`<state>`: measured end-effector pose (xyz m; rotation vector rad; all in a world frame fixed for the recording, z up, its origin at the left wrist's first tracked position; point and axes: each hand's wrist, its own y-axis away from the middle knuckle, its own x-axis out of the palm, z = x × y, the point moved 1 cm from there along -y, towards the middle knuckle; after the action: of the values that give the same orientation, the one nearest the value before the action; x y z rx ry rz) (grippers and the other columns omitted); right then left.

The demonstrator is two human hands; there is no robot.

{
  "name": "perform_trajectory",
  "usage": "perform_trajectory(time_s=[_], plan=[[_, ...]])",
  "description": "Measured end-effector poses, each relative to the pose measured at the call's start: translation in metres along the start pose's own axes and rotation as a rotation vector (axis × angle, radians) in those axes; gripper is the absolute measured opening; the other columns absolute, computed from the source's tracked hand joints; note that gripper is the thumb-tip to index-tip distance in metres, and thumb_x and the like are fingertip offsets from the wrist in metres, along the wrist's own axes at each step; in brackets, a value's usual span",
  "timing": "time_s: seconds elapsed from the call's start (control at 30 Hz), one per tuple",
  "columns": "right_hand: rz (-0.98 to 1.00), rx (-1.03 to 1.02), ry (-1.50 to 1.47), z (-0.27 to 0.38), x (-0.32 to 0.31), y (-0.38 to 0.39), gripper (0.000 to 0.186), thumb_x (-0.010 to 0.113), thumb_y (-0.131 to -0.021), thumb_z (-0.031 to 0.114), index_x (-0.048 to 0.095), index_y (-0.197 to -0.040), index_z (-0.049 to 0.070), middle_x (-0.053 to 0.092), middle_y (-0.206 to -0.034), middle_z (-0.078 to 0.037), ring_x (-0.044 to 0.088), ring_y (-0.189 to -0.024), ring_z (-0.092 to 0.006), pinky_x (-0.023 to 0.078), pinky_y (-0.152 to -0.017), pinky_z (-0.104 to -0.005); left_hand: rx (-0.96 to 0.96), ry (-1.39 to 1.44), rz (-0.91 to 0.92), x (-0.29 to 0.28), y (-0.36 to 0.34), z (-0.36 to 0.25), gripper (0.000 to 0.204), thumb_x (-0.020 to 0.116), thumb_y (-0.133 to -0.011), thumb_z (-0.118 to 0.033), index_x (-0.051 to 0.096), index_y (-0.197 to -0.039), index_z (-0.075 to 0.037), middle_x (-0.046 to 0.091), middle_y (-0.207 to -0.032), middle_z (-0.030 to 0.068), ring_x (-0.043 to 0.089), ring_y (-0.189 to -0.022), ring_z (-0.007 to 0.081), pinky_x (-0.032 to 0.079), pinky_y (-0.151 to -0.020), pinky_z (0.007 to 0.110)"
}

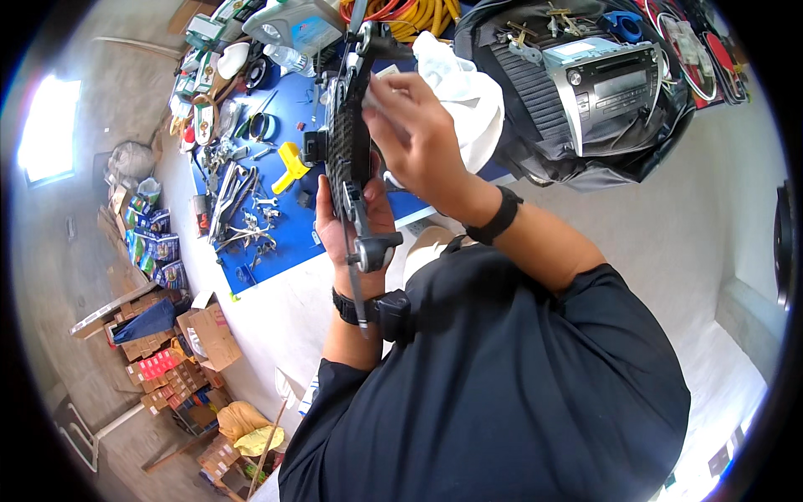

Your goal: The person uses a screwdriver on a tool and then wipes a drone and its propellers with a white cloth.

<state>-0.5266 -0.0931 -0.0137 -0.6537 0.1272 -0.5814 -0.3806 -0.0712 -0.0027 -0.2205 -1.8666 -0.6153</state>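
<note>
My left hand (339,230) is closed round the lower part of what looks like a drone (341,159), held on edge with its long side pointing away from me. It has a black, weave-patterned frame, thin grey blades and round black motors at both ends. A small black box juts from its left side. My right hand (422,138) is at the drone's right face near its upper end, fingers curled in. Its fingertips are slightly blurred, and anything between them is hidden. Beyond the right hand, a white cloth (473,109) hangs over the table edge.
On the blue table (288,251) lie a yellow plastic tool (289,167), wrenches (266,202) and metal parts. A clear bottle (287,58), a jug (297,25) and a yellow hose (422,17) stand farther back. Right, a car stereo (615,88) rests on a black bag (535,138). Cartons (213,335) are stacked left.
</note>
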Motion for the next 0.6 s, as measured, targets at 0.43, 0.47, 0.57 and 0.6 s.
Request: perform_trajectory(time_s=[0.43, 0.47, 0.57, 0.6], plan=[[0.473, -0.190, 0.139, 0.011, -0.025, 0.016, 0.048, 0.066, -0.089, 0.003, 0.062, -0.137, 0.006, 0.062, -0.112, -0.014, 0.068, -0.090, -0.0326, 0.058, -0.076, -0.0383, -0.020, -0.128, -0.047, -0.014, 0.003, -0.011, 0.047, 0.046, -0.106, -0.038, 0.060, -0.132, -0.002, 0.069, -0.122, 0.0173, 0.071, -0.104, 0.0258, 0.056, -0.096, 0.038], [0.527, -0.128, 0.019, 0.015, -0.023, 0.021, 0.047, 0.066, -0.090, 0.003, 0.062, -0.136, 0.006, 0.062, -0.112, -0.015, 0.068, -0.090, -0.0346, 0.058, -0.077, -0.0386, 0.042, -0.135, -0.118, -0.014, 0.002, -0.009, 0.047, 0.046, -0.106, -0.039, 0.060, -0.131, -0.002, 0.070, -0.120, 0.0169, 0.071, -0.103, 0.0253, 0.056, -0.095, 0.038], [0.697, 0.247, -0.324, 0.013, -0.032, 0.016, 0.032, 0.063, -0.096, 0.001, 0.067, -0.128, 0.000, 0.070, -0.105, -0.011, 0.068, -0.096, -0.0205, 0.054, -0.080, -0.0317, 0.215, -0.318, -0.226, -0.019, -0.004, -0.018, 0.045, 0.048, -0.106, -0.041, 0.063, -0.125, -0.003, 0.072, -0.116, 0.0132, 0.070, -0.104, 0.0253, 0.055, -0.095, 0.039], [0.769, 0.407, -0.450, 0.010, -0.036, 0.013, 0.029, 0.062, -0.098, 0.002, 0.068, -0.126, -0.001, 0.071, -0.103, -0.010, 0.067, -0.097, -0.0169, 0.054, -0.080, -0.0300, 0.292, -0.398, -0.278, -0.019, -0.004, -0.020, 0.044, 0.048, -0.106, -0.041, 0.064, -0.123, -0.004, 0.073, -0.115, 0.0123, 0.070, -0.105, 0.0252, 0.055, -0.095, 0.040]])
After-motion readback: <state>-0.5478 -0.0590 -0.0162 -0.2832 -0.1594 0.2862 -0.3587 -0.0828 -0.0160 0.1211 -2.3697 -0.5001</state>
